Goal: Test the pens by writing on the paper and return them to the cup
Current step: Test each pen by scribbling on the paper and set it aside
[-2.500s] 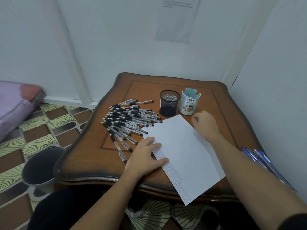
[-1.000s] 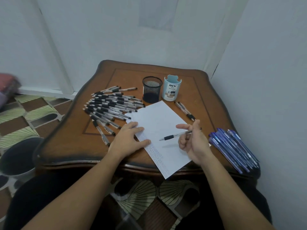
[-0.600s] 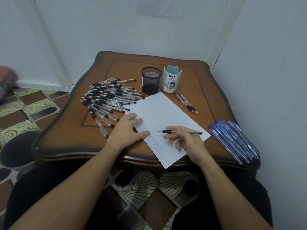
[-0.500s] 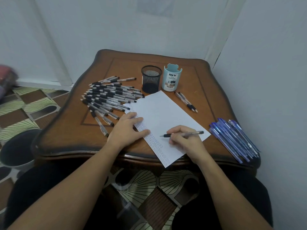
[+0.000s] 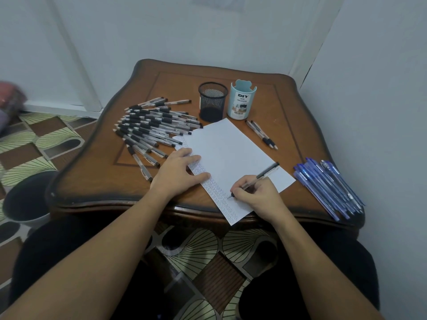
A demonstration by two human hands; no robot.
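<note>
Right hand pinched 1 pen at lower center, left hand lay flat pinning the paper; a short light scribble was probably enough.

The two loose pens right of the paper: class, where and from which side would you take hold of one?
Take the right-hand one of the two pens at mid-barrel, pinching across it from above, coming from the right over bare table. They lie flat, side by side and slanted; the paper lies close on their left.
</note>
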